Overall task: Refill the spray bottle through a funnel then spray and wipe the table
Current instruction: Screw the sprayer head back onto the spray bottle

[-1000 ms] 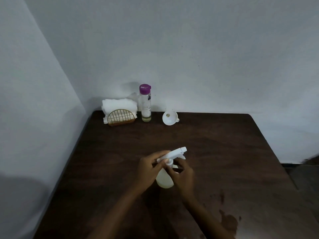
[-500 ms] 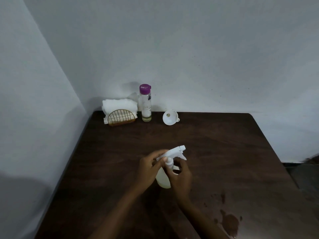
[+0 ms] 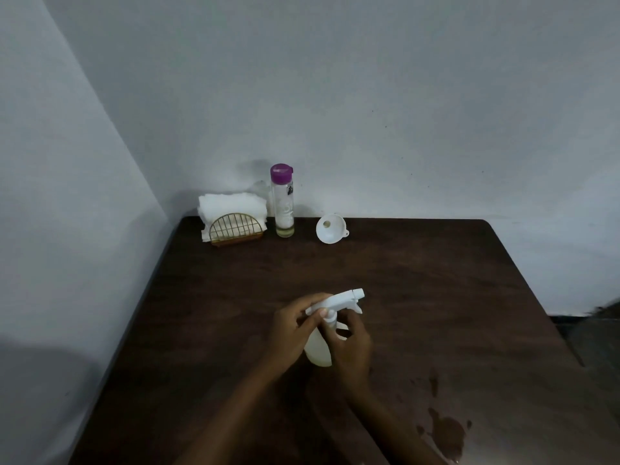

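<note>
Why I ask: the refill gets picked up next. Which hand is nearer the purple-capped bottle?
Left. The left hand grips the spray bottle by its head, straight toward the person from the purple-capped bottle; the right hand pinches the neck, farther to the right.

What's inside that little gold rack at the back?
White napkins stand in the rack, poking out above it. Its wire front partly hides their lower half, so how many there are cannot be told.

We record the spray bottle (image 3: 318,351) held two-handed: left hand (image 3: 290,331) gripping its trigger head, right hand (image 3: 351,348) pinching its neck. Beyond the spray bottle on the surface (image 3: 436,297): funnel (image 3: 330,228), purple-capped bottle (image 3: 283,204), napkin holder (image 3: 235,230).
</note>
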Demonstrator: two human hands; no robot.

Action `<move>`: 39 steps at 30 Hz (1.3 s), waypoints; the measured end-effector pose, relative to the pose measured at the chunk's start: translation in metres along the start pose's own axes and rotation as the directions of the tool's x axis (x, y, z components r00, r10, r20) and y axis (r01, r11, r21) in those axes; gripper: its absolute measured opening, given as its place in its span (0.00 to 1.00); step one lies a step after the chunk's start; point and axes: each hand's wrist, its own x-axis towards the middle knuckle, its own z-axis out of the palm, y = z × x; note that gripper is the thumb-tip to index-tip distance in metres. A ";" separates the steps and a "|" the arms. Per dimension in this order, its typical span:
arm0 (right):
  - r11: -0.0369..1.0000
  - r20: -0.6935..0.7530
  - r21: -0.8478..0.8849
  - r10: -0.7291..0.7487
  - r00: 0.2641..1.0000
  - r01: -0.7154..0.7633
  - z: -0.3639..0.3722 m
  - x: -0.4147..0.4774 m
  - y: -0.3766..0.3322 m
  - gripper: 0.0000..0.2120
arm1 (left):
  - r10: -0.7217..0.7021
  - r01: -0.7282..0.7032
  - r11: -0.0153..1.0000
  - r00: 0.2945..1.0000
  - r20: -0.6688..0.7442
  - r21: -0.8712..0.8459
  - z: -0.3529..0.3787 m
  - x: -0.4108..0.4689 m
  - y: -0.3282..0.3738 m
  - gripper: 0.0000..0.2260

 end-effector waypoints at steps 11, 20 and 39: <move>0.998 0.039 0.035 -0.045 0.998 0.044 -0.005 -0.005 0.000 0.16 | 0.005 -0.005 1.000 1.000 0.013 -0.007 0.000 0.000 -0.002 0.13; 0.998 0.089 0.027 -0.051 0.995 0.049 -0.008 -0.003 0.000 0.15 | 0.004 -0.004 1.000 1.000 0.003 -0.029 -0.001 0.001 -0.004 0.14; 0.993 0.133 -0.012 -0.118 0.984 0.121 -0.010 -0.001 0.001 0.14 | -0.001 0.002 0.998 1.000 0.011 -0.055 0.000 0.001 -0.005 0.13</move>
